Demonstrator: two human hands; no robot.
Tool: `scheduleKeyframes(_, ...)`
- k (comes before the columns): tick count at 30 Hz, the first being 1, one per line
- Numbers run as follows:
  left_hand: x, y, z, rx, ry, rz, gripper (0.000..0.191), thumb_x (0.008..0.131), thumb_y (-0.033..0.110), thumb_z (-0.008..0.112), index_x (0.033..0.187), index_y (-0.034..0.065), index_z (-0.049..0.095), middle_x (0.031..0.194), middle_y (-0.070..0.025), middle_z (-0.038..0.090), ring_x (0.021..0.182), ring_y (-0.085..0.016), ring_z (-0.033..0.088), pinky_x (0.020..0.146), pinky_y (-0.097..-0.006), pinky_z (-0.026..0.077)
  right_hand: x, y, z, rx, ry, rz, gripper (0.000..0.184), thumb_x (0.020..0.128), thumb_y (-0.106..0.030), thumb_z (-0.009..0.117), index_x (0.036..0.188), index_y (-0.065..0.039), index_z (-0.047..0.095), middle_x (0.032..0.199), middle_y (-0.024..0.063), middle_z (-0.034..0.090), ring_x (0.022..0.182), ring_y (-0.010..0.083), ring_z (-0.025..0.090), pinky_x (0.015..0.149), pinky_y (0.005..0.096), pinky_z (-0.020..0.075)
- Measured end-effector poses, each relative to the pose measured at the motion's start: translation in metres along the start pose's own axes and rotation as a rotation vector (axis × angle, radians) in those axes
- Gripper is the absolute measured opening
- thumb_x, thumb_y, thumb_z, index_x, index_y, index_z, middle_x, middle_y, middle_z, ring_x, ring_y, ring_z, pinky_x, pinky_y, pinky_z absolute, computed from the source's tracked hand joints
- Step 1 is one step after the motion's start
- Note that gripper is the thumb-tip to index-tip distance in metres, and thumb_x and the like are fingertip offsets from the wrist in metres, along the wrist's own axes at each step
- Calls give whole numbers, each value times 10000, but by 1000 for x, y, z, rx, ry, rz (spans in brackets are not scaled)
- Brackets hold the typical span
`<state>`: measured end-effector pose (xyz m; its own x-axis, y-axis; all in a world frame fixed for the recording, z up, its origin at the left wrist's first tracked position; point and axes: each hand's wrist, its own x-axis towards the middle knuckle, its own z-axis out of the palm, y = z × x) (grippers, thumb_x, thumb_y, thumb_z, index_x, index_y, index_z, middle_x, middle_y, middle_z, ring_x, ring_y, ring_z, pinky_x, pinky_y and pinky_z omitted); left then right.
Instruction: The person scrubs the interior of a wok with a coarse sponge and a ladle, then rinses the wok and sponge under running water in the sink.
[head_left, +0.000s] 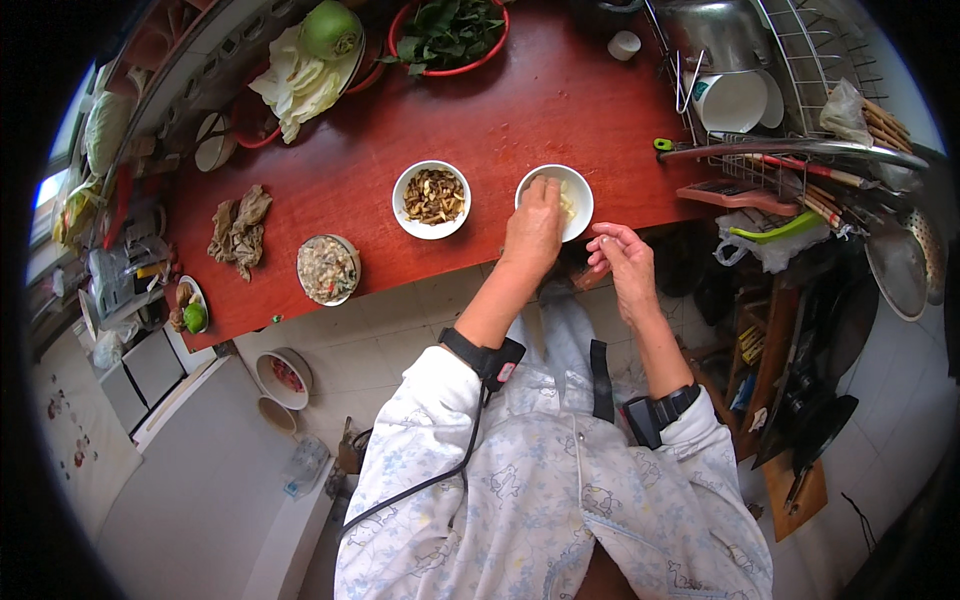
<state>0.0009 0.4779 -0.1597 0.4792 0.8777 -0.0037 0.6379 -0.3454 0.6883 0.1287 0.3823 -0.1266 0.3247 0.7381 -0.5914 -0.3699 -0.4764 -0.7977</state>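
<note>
My left hand (534, 225) reaches over the near left rim of a white bowl (587, 201), its fingers bent down inside. Pale cut pieces (568, 206) lie in that bowl beside the fingers; the fingertips are hidden, so whether they pinch anything is unclear. Just off the bowl's near right side is my right hand (628, 266), its fingers loosely curled and apart, with nothing visible in them. To the left stands a second white bowl (400, 219) of brown chopped pieces, perhaps mushroom (435, 196). Farther left, a bowl of a pale mixed chopped filling (328, 268) sits near the table edge.
On the red table (480, 112) are a crumpled brown cloth (238, 229), a red-rimmed basket of leafy greens (450, 34), cabbage leaves (300, 75) and a green round vegetable (330, 30). A wire dish rack (802, 52) holds cups and utensils at right. A bucket (285, 379) stands on the floor.
</note>
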Motion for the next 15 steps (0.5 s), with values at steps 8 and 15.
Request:
scheduleKeyframes(8, 14, -14, 32, -54, -63, 26, 207, 766, -12, 592, 971, 13, 575, 948, -184, 533, 902, -355, 572, 728, -442, 512, -3, 2, 3, -14, -2, 11, 204, 935, -84, 517, 1105, -2, 594, 863, 47, 634, 681, 65, 564, 599, 185, 453)
scheduleKeyframes(15, 14, -22, 11, -723, -176, -500, 136, 845, -41, 516, 955, -19, 593, 895, -147, 636, 773, -173, 670, 658, -276, 548, -3, 0, 1, 8, 13, 13, 200, 933, -82, 518, 1099, -2, 594, 860, 52, 637, 676, 67, 565, 604, 187, 453)
